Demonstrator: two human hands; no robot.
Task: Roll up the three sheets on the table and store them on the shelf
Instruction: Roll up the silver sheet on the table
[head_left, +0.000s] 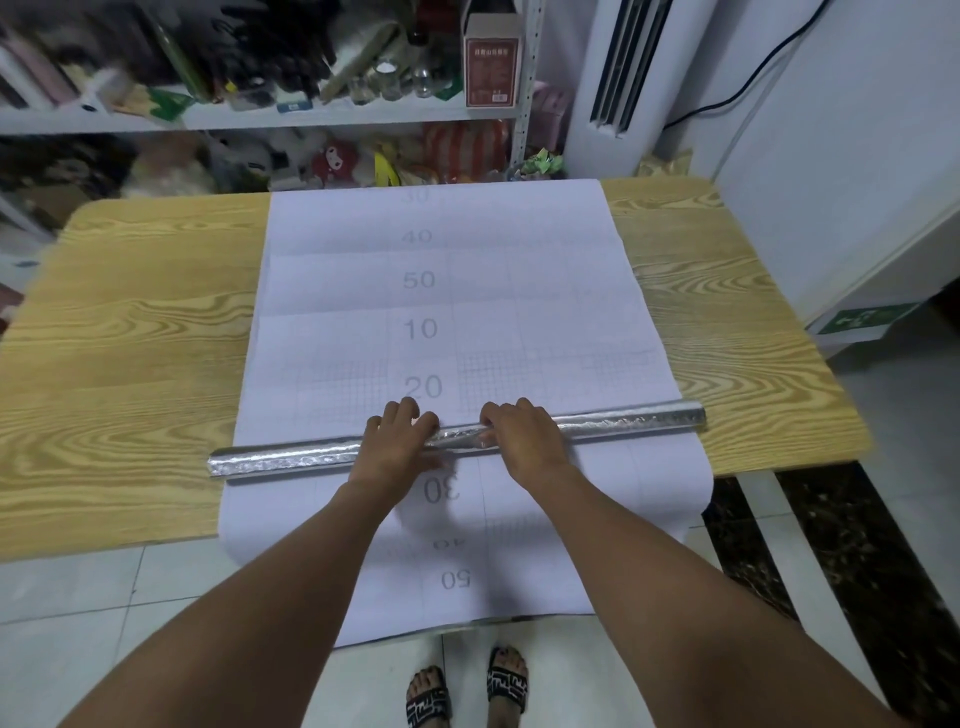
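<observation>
A wooden table (130, 332) with pale, strongly grained boards fills the middle of the view, seen from above by the person standing at its near edge. At the far left, behind the table, a white shelf (234, 117) runs along the wall, crowded with blurred bottles, jars and soft toys.

A long white sheet (545, 291) printed with a faint grid and large grey numbers lies flat down the centre of the table. Its near end hangs over the table edge towards the tiled floor.

Across this sheet, from the left side of the table to the right and tilted slightly upward to the right, lies a silvery foil roll (280, 460), a sheet already wound into a narrow tube. Its ends reach just past both edges of the white sheet.

The left hand (395, 441) rests palm down on the middle of the roll, fingers slightly spread and curved over its far side. Just to the right, the right hand (524, 434) presses down on the roll in the same way, fingers close together and bent over the top. A short crinkled stretch of foil shows between the two hands.

At the far right stands a white air conditioner (623, 78).
</observation>
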